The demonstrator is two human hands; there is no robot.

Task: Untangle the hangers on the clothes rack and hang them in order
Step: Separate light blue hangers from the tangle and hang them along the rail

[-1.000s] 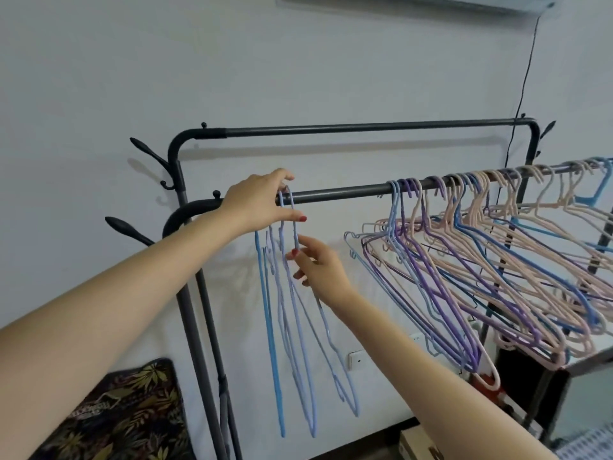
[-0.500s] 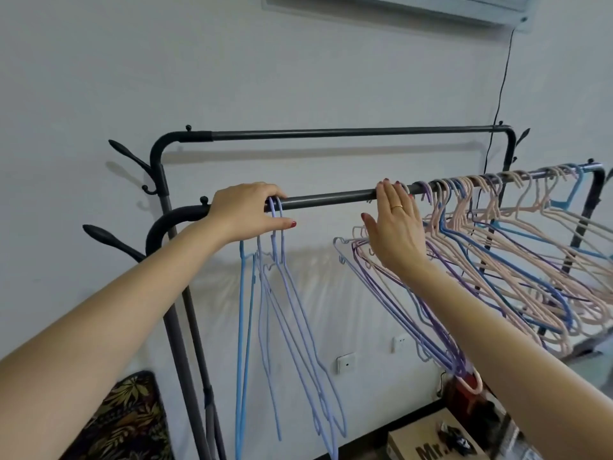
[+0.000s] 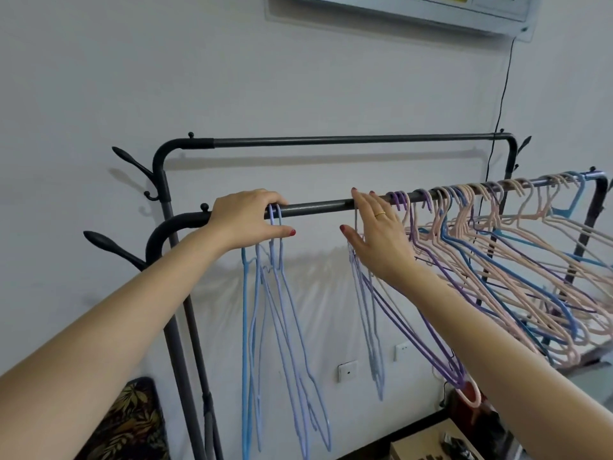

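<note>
A dark metal clothes rack has a front rail (image 3: 318,205) and a higher back rail (image 3: 331,140). A few blue and lilac hangers (image 3: 275,310) hang straight at the front rail's left end. My left hand (image 3: 248,217) curls over the rail and their hooks. To the right, a tangled bunch of pink, blue and purple hangers (image 3: 497,260) crowds the rail. My right hand (image 3: 378,240) is at the bunch's left edge with fingers spread. A pale lilac hanger (image 3: 371,327) hangs between its thumb and fingers, apart from the bunch.
The rack stands against a white wall, with coat hooks (image 3: 109,244) on its left posts. An air conditioner (image 3: 398,8) and its cable (image 3: 501,94) are above. Wall sockets (image 3: 347,371), a cardboard box (image 3: 428,443) and a leaf-patterned fabric (image 3: 132,423) are below.
My right hand left the sorted hangers and moved right to the tangled bunch. A pale lilac hanger now hangs apart at the bunch's left edge. My left hand stayed put.
</note>
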